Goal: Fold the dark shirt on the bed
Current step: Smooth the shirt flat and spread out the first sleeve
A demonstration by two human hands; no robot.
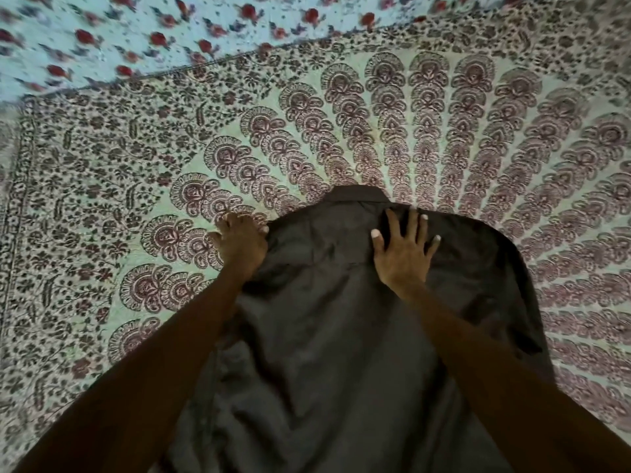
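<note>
The dark grey shirt [324, 336] lies back-up on the bed, collar at the far end, its body running toward me. My left hand [240, 238] sits at the shirt's left shoulder edge, fingers curled over the fabric there. My right hand [404, 249] lies flat with fingers spread on the upper back just below the collar. The shirt's right side is folded inward, a doubled edge showing along the right. Both forearms cover the shirt's lower sides.
A patterned bedspread [444, 131] with maroon fan motifs covers the bed around the shirt. At the far left lies a pale blue sheet [102, 35] printed with red flowers. The bedspread's border runs along the left side.
</note>
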